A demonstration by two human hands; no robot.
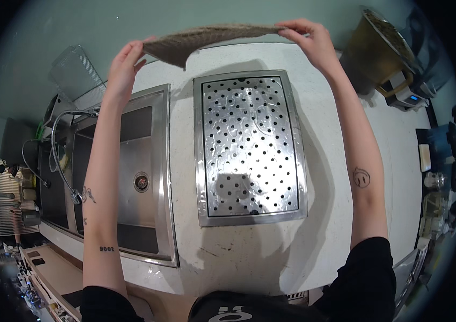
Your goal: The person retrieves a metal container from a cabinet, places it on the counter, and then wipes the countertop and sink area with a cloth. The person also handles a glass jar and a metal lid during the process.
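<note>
A brown-grey cloth (pixel 211 35) is stretched between my two hands, above the far side of the white counter (pixel 320 257). My left hand (pixel 125 60) pinches its left end, where one corner hangs down. Its right end is held between the thumb and fingers of my right hand (pixel 306 38). Below the cloth, a perforated stainless steel drain tray (pixel 248 149) is set into the counter within a metal frame. The tray's surface looks wet and shiny.
Left of the tray lies a stainless steel sink (pixel 139 217) with a gooseneck faucet (pixel 56 133) over it. A wire mesh basket (pixel 77 72) leans by the wall. At the back right stands a large metal container (pixel 372 56) with a handle, beside a device with a lit display (pixel 413 98).
</note>
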